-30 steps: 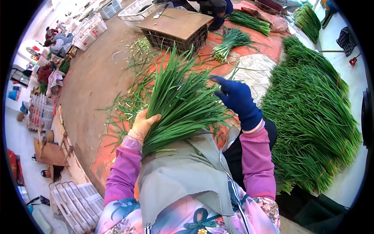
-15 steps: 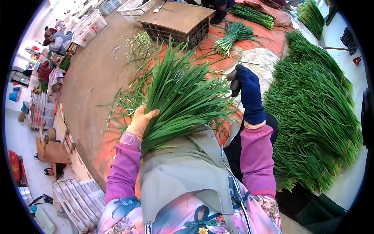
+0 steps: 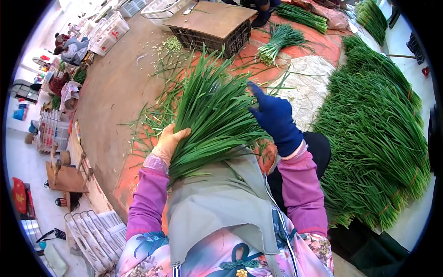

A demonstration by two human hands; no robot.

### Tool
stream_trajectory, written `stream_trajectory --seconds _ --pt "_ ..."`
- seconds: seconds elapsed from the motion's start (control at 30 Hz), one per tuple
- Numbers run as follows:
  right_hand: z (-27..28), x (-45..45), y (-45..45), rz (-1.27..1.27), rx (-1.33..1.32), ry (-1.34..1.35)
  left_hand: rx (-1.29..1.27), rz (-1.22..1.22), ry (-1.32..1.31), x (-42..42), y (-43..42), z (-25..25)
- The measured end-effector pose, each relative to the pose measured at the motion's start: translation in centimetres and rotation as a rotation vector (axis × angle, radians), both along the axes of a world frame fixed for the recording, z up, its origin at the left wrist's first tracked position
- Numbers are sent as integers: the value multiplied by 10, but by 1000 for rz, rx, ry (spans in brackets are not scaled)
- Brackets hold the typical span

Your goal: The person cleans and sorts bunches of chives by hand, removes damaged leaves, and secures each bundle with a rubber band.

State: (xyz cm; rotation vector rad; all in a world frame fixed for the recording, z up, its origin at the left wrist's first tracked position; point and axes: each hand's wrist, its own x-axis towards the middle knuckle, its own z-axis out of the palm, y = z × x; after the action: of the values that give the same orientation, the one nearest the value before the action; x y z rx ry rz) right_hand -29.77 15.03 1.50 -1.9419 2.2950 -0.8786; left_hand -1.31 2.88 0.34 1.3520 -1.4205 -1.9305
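My left hand, in a pale orange glove, is closed around a large bunch of Chinese chives. The bunch leans over my lap and grey apron, its long green leaves fanning up and to the right. At the right side of those leaves is my right hand in a dark blue glove. Its index finger and thumb are stretched apart, and nothing shows between them. The other fingers are partly hidden behind the hand, and whether the fingertips touch the leaves I cannot tell.
A deep pile of tied chives lies to the right. Ahead, a smaller chive bundle rests on the orange sheet near a whitish sack. A board-topped black crate stands beyond. White baskets and a wooden stool are left.
My right hand has swung left and down from above the sack to the leaves, its index finger now extended. My left hand keeps hold of the Chinese chives in the same place.
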Motion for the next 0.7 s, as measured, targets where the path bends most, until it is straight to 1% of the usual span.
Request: stream_trajectory --seconds 0.03,0.07,0.1,0.17,0.2,0.23,0.3,0.33,0.37,0.4,0.43,0.47,0.5,0.57,0.6,0.67,0.7 --pt "-3 5 -3 42 -23 4 -20 -7 -11 0 -1 -1" --pt "-10 10 -8 70 -125 -43 -40 -17 -22 0 -2 -2" --pt "-18 12 -12 64 -126 -47 -40 -23 -26 -1 -3 -3" --pt "-30 11 -21 177 -252 -21 -46 -34 -22 -1 -3 -5" --pt "-25 9 -22 219 -279 -97 -47 -35 -24 -2 -3 -4" --pt "-19 1 -19 222 -280 -99 -39 -31 -19 -3 -3 -3" --pt "0 -18 -10 191 -32 -1315 -31 -16 -14 -4 2 1" --pt "16 -22 -8 48 -192 -1357 -15 -9 -18 -8 5 7" --pt "12 -27 -10 -5 -266 -1299 1 -4 -24 -8 7 11" --pt "10 -23 -12 46 -318 -1230 0 -5 -28 -7 6 6" --pt "13 -15 -15 95 -374 -1159 -67 -50 -19 -6 4 -3" --pt "16 0 -16 162 -373 -1215 -135 -95 -10 -6 1 -9" --pt "4 9 -25 322 -523 -941 -143 -132 -33 -6 0 -11" --pt "8 29 -34 305 -556 -354 -245 -172 -125 -11 2 -8" --pt "7 38 -38 301 -557 -358 -245 -176 -130 -13 4 -5" --pt "-2 50 -44 261 -505 72 -363 -158 -148 -17 7 0" --pt "-7 55 -41 257 -507 69 -364 -161 -151 -16 6 -1"
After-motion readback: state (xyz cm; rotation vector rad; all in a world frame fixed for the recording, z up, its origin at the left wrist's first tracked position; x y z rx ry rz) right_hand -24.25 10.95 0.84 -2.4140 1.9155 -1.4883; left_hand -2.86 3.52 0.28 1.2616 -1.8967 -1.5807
